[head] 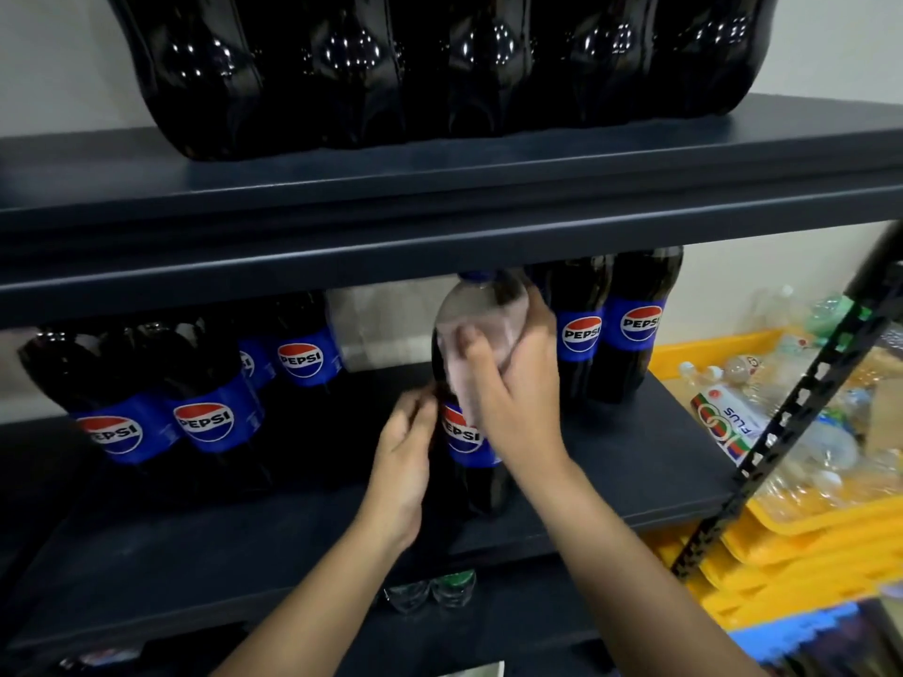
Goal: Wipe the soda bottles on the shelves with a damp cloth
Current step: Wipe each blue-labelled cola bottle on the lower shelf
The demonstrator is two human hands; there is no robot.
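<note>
Forearms come in from bottom of my feed. Left hand (405, 452) grips the lower side of the front Pepsi bottle (464, 432), fingers curled on it at label height. Right hand (513, 383) presses a pale cloth (469, 334) against the bottle's shoulder (fingers wrapped over cloth). Bottle stands upright on the dark middle shelf (635, 461), more Pepsi bottles (611, 329) behind, yellow crates (782, 544) further right.
</note>
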